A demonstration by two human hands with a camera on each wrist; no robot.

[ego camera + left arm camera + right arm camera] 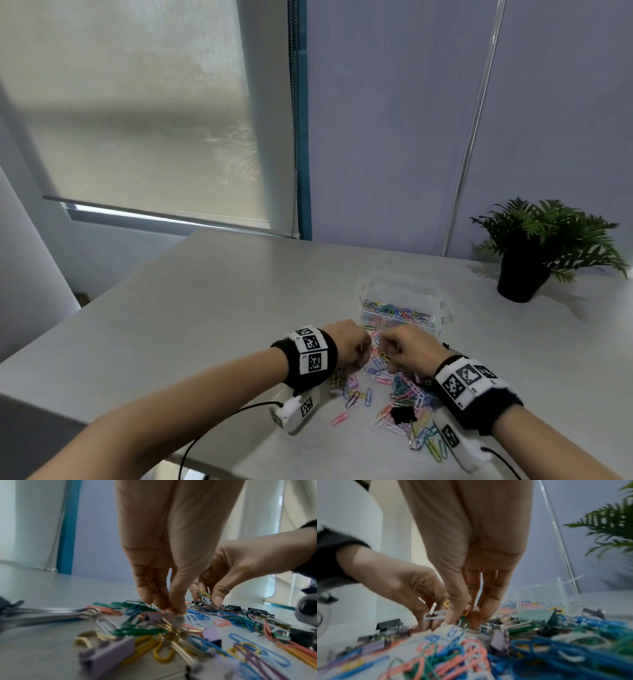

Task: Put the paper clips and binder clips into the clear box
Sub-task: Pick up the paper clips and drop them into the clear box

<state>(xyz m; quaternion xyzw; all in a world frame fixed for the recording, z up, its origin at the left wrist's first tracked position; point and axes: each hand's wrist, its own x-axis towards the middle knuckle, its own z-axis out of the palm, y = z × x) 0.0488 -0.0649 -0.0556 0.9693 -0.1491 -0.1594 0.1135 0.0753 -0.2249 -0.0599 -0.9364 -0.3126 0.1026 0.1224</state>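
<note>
The clear box [400,284] stands on the grey table [205,308], holding several coloured paper clips [397,310]. Just in front of it lies a loose pile of paper clips [404,394] and binder clips, lilac [106,655], black [235,607] and green [534,615]. Both hands reach down into the pile's far end, close together. My left hand [171,609] pinches a pinkish paper clip against the table with thumb and fingertips. My right hand [462,616] pinches a small bunch of paper clips, white [435,615], yellow and green, seen also in the left wrist view [205,597].
A potted fern [544,246] stands at the table's back right. A clear rod [476,130] leans up the wall behind the box. The table's left edge [68,318] drops off beside a window with a lowered blind [137,120].
</note>
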